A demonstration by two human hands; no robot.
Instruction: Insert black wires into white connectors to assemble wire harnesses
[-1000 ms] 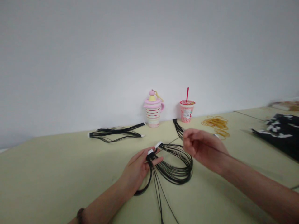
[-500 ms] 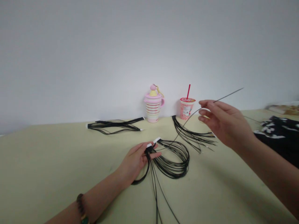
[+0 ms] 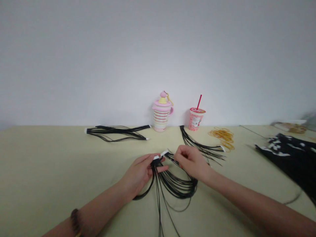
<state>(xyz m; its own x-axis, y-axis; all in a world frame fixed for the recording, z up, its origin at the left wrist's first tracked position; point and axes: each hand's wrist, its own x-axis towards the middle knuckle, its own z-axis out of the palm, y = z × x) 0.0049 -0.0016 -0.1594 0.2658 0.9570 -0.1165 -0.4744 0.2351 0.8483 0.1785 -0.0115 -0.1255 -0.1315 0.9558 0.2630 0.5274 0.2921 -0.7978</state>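
Between the fingers of my left hand (image 3: 143,172) is the white-and-black connector (image 3: 155,160) of a black wire bundle. The bundle's wires (image 3: 179,189) curve round to the right in a loop, and a few loose ones (image 3: 159,204) hang toward the table's front edge. A second white connector (image 3: 164,153) sits just right of the first. My right hand (image 3: 191,161) is closed over the upper part of the loop, near this second connector. What its fingers pinch is hidden.
Another wire bundle (image 3: 118,131) lies at the back left, one more (image 3: 195,143) behind my right hand. A pink striped cup (image 3: 161,117), a drink cup (image 3: 196,119) and yellow rubber bands (image 3: 223,136) stand or lie behind. Black patterned cloth (image 3: 291,158) is at right.
My right hand has come down and left from the raised position where it held up a single wire. It is now beside the connectors. My left hand still grips the connector.
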